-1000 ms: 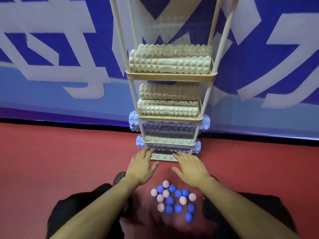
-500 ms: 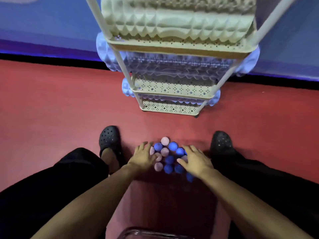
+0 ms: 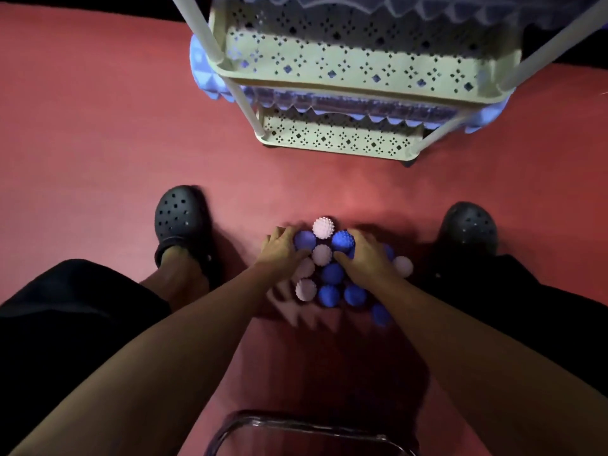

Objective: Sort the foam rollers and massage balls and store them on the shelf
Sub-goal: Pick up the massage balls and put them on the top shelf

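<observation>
You are crouched in what looks like a gym or sports hall: red floor [image 3: 98, 133] underfoot, smooth and uniform like a sports surface, running to a dark strip at the top edge. A cream perforated rack [image 3: 362, 70] stands on it, with blue knobbed foam rollers [image 3: 204, 74] lying on its lower tiers, ends sticking out past the posts. Spiky massage balls [image 3: 324, 228], blue and pale pink, sit clustered on the floor between your black clogs [image 3: 181, 218], gear of an exercise or recovery space.
</observation>
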Motion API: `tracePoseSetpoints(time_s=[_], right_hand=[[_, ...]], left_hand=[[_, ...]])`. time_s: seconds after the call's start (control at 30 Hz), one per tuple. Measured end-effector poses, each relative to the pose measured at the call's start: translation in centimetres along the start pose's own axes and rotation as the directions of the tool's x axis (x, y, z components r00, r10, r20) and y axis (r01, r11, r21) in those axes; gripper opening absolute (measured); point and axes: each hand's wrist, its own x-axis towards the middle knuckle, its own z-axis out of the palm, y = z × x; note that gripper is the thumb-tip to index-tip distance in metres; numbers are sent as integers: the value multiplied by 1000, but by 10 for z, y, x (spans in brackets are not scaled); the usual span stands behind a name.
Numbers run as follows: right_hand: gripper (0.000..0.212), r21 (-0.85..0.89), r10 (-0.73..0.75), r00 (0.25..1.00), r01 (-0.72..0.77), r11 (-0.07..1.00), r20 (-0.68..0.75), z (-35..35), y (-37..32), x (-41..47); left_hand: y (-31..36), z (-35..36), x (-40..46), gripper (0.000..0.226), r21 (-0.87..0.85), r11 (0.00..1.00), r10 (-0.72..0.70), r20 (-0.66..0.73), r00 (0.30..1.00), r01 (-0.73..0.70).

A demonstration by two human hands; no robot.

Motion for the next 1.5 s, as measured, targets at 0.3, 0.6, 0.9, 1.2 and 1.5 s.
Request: tracePoseSetpoints(time_s=[0.3,0.6,0.9,1.2,1.5], right_hand=[[49,-8,8,998,-9,1000,-63,25,7,24],[44,61,-16,987,26,998,-159,7,-6,-4],[47,-11,-174,963,175,984,-206,-78,-78,-86],[53,-129,-359,859,335,933,-365,-173,-158,-217],[54,-331,-544,664,432,839,-513,-286,-234,-335]], left_hand=[[-13,17,26,79,-23,1000,3,4,1000,-3],[-12,-6,-1,56,-23,1000,18,-38,999,-19],[31,-110,-102,75,97,970,234,-157,959,-221],[74,-207,-243,83,235,905,424,-417,804,-355],[154,-307,-384,64,330,830,555,-566,610,-449]])
